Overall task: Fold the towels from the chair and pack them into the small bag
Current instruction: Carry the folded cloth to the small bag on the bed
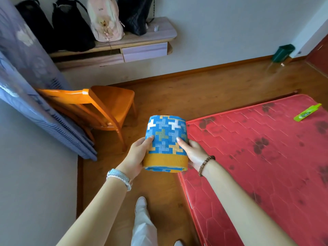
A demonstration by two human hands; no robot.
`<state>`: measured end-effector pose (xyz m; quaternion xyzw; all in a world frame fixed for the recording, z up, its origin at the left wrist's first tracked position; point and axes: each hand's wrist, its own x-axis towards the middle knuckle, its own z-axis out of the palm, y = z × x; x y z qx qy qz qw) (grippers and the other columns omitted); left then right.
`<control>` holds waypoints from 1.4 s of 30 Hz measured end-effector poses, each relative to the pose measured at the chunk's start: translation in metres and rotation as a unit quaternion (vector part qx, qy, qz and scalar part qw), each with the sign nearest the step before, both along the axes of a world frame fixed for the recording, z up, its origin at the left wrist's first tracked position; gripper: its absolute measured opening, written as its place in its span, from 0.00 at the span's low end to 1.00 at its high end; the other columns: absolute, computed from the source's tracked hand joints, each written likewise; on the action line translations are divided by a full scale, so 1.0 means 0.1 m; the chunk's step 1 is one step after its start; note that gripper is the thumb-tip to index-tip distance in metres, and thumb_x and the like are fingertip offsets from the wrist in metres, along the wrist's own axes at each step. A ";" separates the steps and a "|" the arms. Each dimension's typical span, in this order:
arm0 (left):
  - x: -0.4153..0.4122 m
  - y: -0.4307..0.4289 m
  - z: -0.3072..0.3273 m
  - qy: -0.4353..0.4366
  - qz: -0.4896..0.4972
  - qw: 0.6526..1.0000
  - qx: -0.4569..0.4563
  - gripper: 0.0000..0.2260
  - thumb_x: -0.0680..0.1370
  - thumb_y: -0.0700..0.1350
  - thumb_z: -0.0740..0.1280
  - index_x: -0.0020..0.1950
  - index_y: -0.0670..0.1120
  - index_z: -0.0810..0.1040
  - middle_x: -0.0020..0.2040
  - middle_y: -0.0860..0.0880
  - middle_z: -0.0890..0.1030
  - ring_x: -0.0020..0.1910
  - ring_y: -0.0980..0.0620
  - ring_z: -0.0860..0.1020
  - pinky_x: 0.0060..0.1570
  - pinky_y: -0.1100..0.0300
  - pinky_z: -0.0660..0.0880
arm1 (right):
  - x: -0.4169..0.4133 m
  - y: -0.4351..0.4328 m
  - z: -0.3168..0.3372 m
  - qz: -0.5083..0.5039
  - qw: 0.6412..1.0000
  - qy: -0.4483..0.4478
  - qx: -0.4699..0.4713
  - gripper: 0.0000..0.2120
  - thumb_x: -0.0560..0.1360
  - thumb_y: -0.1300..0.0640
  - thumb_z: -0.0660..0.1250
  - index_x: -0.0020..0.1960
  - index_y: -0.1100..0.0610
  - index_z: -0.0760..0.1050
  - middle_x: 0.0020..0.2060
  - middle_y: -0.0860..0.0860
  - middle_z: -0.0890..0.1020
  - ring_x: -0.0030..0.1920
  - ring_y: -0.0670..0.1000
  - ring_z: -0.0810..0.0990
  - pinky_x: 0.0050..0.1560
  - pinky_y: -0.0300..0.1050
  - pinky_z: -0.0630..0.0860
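The folded towel [166, 139] is blue, with a pattern of white, grey and pale green crosses and one orange band near its close end. There is one towel, one orange chair [110, 102] and four bags [104, 20] on the shelf [150, 37]. The left hand [136, 155] and the right hand [193, 153] grip the towel's two sides, thumbs on top, and hold it in the air between the chair and the red mattress [266, 157].
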<state>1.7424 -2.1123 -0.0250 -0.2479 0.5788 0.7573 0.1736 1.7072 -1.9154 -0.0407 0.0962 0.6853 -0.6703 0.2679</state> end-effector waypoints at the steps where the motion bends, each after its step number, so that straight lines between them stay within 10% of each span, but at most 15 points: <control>1: -0.11 -0.09 -0.01 0.000 -0.005 1.000 0.000 0.16 0.81 0.53 0.64 0.65 0.46 0.75 0.56 0.44 0.85 0.54 0.43 0.84 0.60 0.42 0.78 | -0.10 -0.09 0.00 -0.003 1.000 -0.003 -0.006 0.14 0.77 0.45 0.66 0.57 0.53 0.77 0.55 0.53 0.84 0.56 0.53 0.83 0.60 0.57 0.78; 24: -2.70 -1.43 -0.08 0.002 -0.096 0.995 0.006 0.15 0.82 0.53 0.62 0.66 0.46 0.73 0.58 0.47 0.84 0.56 0.46 0.84 0.61 0.42 0.77 | -2.39 -1.40 -0.01 -0.099 0.994 -0.011 -0.047 0.10 0.78 0.50 0.66 0.57 0.54 0.77 0.51 0.52 0.85 0.50 0.51 0.84 0.47 0.45 0.81; 42: -5.16 -1.14 -0.02 -0.022 -0.165 0.985 0.041 0.15 0.83 0.48 0.61 0.68 0.45 0.72 0.60 0.45 0.83 0.58 0.44 0.82 0.62 0.42 0.76 | -4.55 -1.14 -0.06 -0.191 0.977 -0.054 -0.085 0.14 0.78 0.51 0.66 0.61 0.56 0.76 0.54 0.55 0.84 0.55 0.55 0.83 0.59 0.58 0.79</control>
